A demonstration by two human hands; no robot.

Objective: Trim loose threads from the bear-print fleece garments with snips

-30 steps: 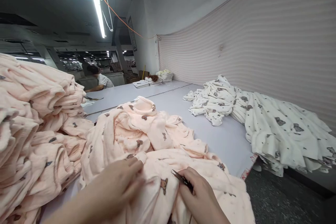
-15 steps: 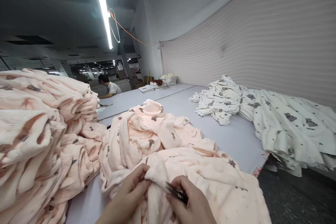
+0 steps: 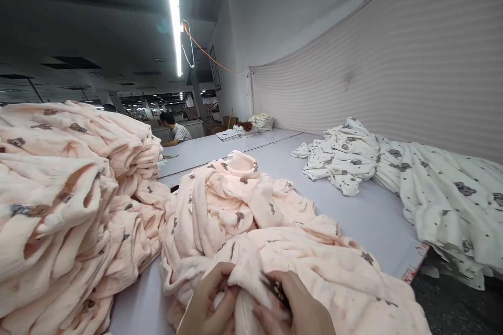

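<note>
My left hand (image 3: 214,296) is closed in a pinch on a fold of a pale pink garment (image 3: 251,269) with small brown bear prints. In my right hand (image 3: 296,306) lies a pair of small black thread snips (image 3: 277,289), their blurred blades against the fold beside the left fingers. The fingers largely hide the handle. The rest of the garment spreads over the table in front of me, bunched up toward a rounded collar (image 3: 241,163).
A tall pile of pink garments (image 3: 74,183) rises at the left. White printed garments (image 3: 444,183) lie at the right, hanging over the edge of the pale table (image 3: 365,220). Folded stacks (image 3: 261,123) stand farther back, and a person (image 3: 178,131) sits beyond.
The view has swung slightly left, so things appear shifted right. My right hand with the snips has come closer to the left, and its fingertips now meet the pink fabric.
</note>
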